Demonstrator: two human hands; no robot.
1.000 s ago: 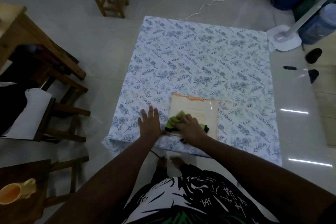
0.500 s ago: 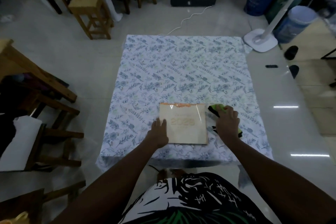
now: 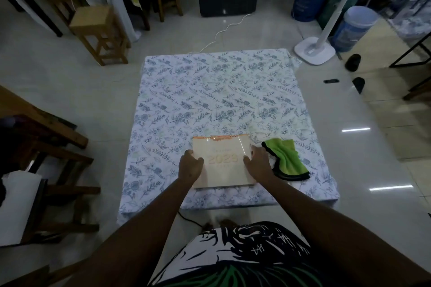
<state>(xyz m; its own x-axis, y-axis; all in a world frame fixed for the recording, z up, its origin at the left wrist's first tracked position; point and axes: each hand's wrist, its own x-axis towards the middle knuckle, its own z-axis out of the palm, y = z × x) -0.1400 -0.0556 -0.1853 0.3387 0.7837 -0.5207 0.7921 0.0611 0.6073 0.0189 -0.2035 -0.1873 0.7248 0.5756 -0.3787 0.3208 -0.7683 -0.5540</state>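
Observation:
A cream 2023 calendar with an orange top binding lies flat near the front edge of a low table covered with a blue floral cloth. My left hand grips the calendar's left edge, thumb on top. My right hand grips its right edge. A green cleaning cloth with a black border lies crumpled on the table just right of my right hand, free of both hands.
A wooden stool stands back left. A fan base and blue water jugs stand back right. Wooden chairs crowd the left side. A white cable runs across the floor behind the table.
My right hand carried the green cloth off the calendar to the right, let it go, and came back to the calendar's right edge. My left hand moved onto the left edge.

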